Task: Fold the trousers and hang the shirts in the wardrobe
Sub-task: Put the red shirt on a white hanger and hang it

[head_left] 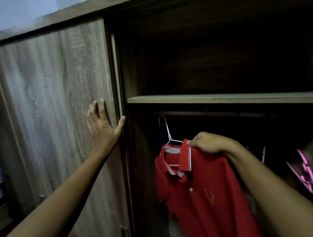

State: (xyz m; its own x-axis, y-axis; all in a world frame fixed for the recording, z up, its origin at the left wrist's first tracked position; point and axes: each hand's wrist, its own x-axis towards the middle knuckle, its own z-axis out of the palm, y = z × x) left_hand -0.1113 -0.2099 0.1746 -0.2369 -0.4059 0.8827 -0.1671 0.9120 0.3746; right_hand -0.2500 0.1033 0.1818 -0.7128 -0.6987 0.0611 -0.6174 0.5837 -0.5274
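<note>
I can't make out the blurred pink item [307,171] at the right edge, and the red shirt [204,198] runs off the bottom of the frame.

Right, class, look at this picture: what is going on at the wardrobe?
A person stands at an open wardrobe. Their left grip presses flat on the sliding door, thumb at its edge. Their right grip pinches the collar of a red polo shirt on a white hanger, hook up near the rail under the shelf; whether it has caught is unclear. Pink hangers show at the far right.
</note>
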